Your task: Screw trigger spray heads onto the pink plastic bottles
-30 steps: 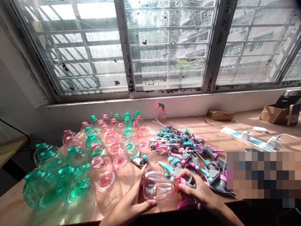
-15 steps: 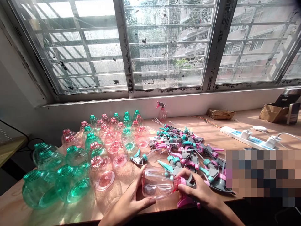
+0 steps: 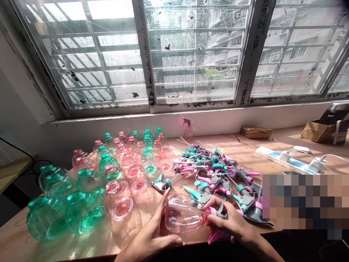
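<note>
My left hand [image 3: 154, 234] grips the base of a clear pink bottle [image 3: 184, 217] that lies on its side near the table's front edge. My right hand [image 3: 229, 222] is closed on the pink and grey trigger sprayer head [image 3: 216, 218] at the bottle's neck. The sprayer's pink lever pokes out below my right hand. Just behind both hands lies a heap of loose pink and teal sprayer heads [image 3: 218, 178].
Several green and pink open bottles [image 3: 109, 178] stand at left. One finished pink spray bottle [image 3: 188, 130] stands by the window wall. A white power strip [image 3: 289, 160], a cardboard box [image 3: 319, 131] and a blurred patch lie at right.
The bottle has turned slightly in my hands and my right fingers have shifted around the sprayer head. Both hands stay in the same place.
</note>
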`<state>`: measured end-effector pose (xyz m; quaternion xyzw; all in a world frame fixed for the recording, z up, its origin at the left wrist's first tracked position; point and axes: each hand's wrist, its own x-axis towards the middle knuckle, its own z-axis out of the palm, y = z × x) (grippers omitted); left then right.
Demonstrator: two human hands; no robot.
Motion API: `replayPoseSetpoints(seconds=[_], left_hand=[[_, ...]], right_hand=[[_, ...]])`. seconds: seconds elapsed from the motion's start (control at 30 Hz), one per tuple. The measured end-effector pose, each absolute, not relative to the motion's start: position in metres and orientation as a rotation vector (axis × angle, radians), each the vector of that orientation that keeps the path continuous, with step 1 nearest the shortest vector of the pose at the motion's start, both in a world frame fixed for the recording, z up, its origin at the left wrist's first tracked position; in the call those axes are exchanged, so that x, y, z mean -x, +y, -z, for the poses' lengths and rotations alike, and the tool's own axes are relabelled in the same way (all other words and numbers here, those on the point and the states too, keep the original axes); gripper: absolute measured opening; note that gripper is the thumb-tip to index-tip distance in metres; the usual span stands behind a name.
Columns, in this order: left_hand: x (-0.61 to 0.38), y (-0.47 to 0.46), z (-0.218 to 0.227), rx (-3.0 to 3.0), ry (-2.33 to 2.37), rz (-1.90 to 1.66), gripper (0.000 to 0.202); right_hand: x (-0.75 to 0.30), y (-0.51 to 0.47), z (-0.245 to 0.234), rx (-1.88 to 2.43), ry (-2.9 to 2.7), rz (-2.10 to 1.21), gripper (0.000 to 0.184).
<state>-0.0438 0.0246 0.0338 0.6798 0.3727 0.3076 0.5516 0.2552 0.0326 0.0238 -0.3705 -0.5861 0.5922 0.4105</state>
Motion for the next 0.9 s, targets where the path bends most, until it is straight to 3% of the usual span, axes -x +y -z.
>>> replayPoseSetpoints(seconds=[0.13,0.4,0.6,0.77,0.9], left_hand=[[0.043,0.022,-0.038,-1.639,0.973,-0.730,0.095],[0.042,0.025,-0.032,-1.716,0.844,-0.797,0.088],[0.042,0.024,-0.033,-1.646,0.922,-0.750,0.112],[0.041,0.023,-0.041,-1.644,0.938,-0.701,0.096],[0.042,0.026,-0.035,-1.715,0.918,-0.757,0.099]], right_hand=[[-0.254,0.033,-0.023,0.900,-1.395,-1.579,0.040],[-0.252,0.036,-0.022,0.841,-1.278,-1.662,0.041],[-0.255,0.034,-0.022,0.880,-1.383,-1.654,0.041],[-0.256,0.035,-0.020,0.883,-1.396,-1.656,0.040],[-0.255,0.037,-0.020,0.835,-1.345,-1.660,0.040]])
